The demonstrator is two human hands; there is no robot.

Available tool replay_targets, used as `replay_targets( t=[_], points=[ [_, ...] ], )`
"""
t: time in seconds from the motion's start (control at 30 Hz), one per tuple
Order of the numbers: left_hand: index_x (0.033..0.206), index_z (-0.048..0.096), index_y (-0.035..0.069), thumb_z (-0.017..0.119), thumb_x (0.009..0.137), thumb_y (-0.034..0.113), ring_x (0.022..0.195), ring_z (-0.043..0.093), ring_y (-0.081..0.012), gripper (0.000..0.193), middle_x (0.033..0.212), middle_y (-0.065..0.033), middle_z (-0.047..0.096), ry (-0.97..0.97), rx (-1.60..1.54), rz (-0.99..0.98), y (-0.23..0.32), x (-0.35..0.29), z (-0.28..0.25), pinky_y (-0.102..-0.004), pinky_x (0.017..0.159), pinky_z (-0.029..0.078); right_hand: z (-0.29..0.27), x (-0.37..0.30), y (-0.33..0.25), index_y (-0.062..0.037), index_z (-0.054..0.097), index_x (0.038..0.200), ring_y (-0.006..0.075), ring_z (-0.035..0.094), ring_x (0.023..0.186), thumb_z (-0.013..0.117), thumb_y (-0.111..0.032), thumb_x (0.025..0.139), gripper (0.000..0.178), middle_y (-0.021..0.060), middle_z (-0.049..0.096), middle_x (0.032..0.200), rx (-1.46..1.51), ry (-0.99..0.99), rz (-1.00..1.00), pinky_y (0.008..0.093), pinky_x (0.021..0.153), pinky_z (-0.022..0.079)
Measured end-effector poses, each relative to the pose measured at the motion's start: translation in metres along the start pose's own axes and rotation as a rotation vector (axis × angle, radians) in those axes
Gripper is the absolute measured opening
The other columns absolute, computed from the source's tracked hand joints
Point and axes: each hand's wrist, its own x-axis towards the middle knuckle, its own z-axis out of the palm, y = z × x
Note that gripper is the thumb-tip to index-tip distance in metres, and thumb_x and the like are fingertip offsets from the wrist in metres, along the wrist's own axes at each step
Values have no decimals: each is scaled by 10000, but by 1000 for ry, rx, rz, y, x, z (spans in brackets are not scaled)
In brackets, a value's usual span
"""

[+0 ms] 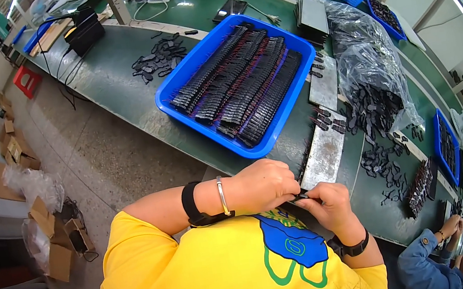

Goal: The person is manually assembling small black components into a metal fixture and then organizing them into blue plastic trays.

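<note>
The work looks well along but unfinished. The tray (pixel 205 129) carries four long, tightly packed rows (pixel 228 82) of dark pieces, probably the finished share, and they take up most of its floor. What seems to be left is loose: a pile (pixel 158 56) on the desk (pixel 136 105) beyond the tray's left side, and a far larger heap (pixel 372 105) spilling from the mouth of a clear bag (pixel 368 55) on the right. A few pieces also sit at the far end of the near plate (pixel 323 155), most of which is bare.

One small dark piece (pixel 298 196) is in hand, at the near end of that plate and close against the person's body. The left hand (pixel 267 181) and the right hand (pixel 331 204) meet over it, and each grip is pinched on it, fingertips almost together. The fingers hide most of the piece, so how finished it is cannot be told.

As for room, the desk's near edge runs just in front of the tray's near corner, and the hands work by that edge, with little space before the torso. The tray's rim rises just beyond the left hand, so a lift over it seems needed to reach the rows. To the right, the plate's bare surface gives open space, but past it the heap crowds the desk, and a co-worker's sleeve (pixel 426 265) shows at lower right.
</note>
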Motion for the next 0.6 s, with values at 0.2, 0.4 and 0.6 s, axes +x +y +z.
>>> replay_targets(
  t=[0.2, 0.4, 0.6],
  points=[
    [803, 653, 76, 722, 733, 105, 656, 567, -260, 102, 682, -54, 582, 7, -29, -25, -2, -7, -31, -356, 594, 469, -5, 10, 3, -52, 621, 735, 239, 581, 515, 762, -44, 701, 145, 90, 591, 607, 112, -12, -117, 310, 475, 433],
    [773, 678, 70, 742, 706, 101, 712, 573, -258, 98, 724, -59, 601, 124, 306, -208, -43, -32, -88, -356, 657, 482, -25, -27, 27, -21, 612, 753, 200, 563, 529, 711, 28, 731, 112, 89, 591, 630, 37, 252, 45, 275, 491, 411],
    [769, 667, 77, 730, 695, 94, 768, 575, -259, 98, 741, -61, 605, -23, 533, -303, -60, -40, -100, -365, 707, 483, -21, -76, 59, 3, 610, 784, 201, 557, 573, 682, 51, 766, 88, 107, 601, 678, -89, 518, 245, 273, 534, 421]
  ],
)
